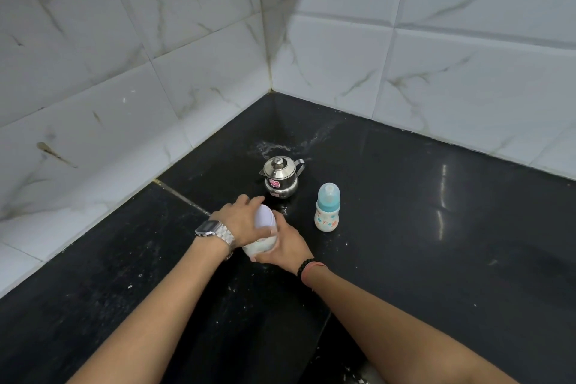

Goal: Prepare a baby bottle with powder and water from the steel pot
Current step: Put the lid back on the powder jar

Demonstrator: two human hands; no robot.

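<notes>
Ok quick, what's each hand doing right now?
Left hand: grips the white lid of the powder jar.
Right hand: holds the jar's body.

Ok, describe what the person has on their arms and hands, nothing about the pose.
Both forearms are bare, with no sleeves in view. The left wrist carries a silver metal wristwatch with a rectangular digital face and a linked steel band. The right wrist wears a bracelet of dark round beads, with a thin orange-red thread band just behind it. No gloves or rings are visible on either hand.
</notes>
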